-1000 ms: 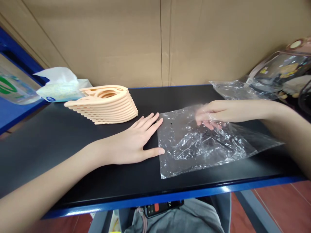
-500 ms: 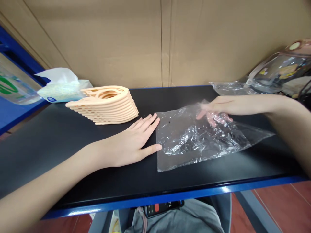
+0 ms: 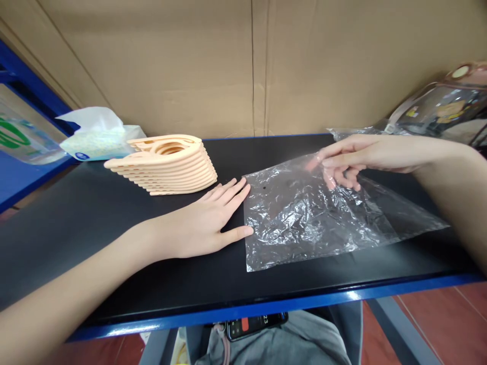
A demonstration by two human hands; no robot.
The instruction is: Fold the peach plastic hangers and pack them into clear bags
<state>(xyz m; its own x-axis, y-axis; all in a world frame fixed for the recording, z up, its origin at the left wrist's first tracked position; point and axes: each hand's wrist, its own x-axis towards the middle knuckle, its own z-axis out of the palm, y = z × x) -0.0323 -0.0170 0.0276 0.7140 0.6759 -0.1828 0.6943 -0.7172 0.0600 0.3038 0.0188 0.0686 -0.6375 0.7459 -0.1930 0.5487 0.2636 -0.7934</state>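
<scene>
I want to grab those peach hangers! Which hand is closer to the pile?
The left hand. It lies flat on the black table, just right of and nearer than the stack of hangers. The right hand is far off to the right, pinching the clear plastic bag.

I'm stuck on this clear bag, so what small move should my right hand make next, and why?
Probably lift the pinched far edge to part the layers: the right hand pinches the plastic bag, and the left hand lies flat at its left edge.
</scene>
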